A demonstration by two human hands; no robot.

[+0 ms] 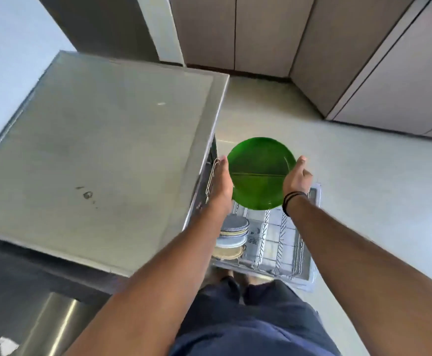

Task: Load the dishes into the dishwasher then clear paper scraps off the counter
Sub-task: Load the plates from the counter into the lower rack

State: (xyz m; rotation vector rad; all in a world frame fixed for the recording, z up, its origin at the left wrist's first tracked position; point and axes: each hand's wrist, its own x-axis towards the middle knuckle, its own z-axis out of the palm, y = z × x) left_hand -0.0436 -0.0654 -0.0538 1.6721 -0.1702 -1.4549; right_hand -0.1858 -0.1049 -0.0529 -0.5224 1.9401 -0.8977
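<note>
Above wire rack [281, 242], hands [222, 181] [296, 179] hold round glossy green plate [260, 173].

No text, label, brand, number or sign is showing legibly anywhere. The only candidate is a small pale panel [254, 233] lying in the dishwasher rack [290, 242], just below the green plate [258, 173]; a few dark marks are sitting on it, but they are blurring into smudges too small to read. The dark spots on the worktop [101, 150], left of the green plate, are looking like stains, not writing.
</note>
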